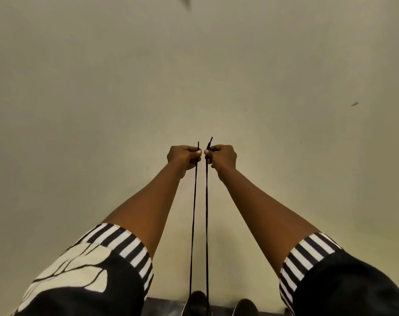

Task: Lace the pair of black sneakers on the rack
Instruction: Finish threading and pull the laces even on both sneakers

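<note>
Both arms up and out in front of a plain wall, and the lace (194, 213) is the thing to watch. Left hand (182, 157) closed, thumb & fingers pinching one strand just below its tip; right hand (222, 157) closed the same way on the other strand, w/ both tips poking out just above the hands. Hands sit close together, one each side of the lace, not quite touching. Below the hands the two strands run taut and nearly parallel, down btwn the forearms to the sneaker (197, 303) at the bottom edge. A second sneaker (245, 307) sits just right of where the lace lands; the rack (164, 306) under them barely shows.

Looks like an evening-up pull: ends matched so both sides are equal length. To do it well, keep tension the same in both hands, compare tip heights, feed slack thru the bottom eyelets if one side rides higher. Can't see which eyelets are threaded, too dark.
</note>
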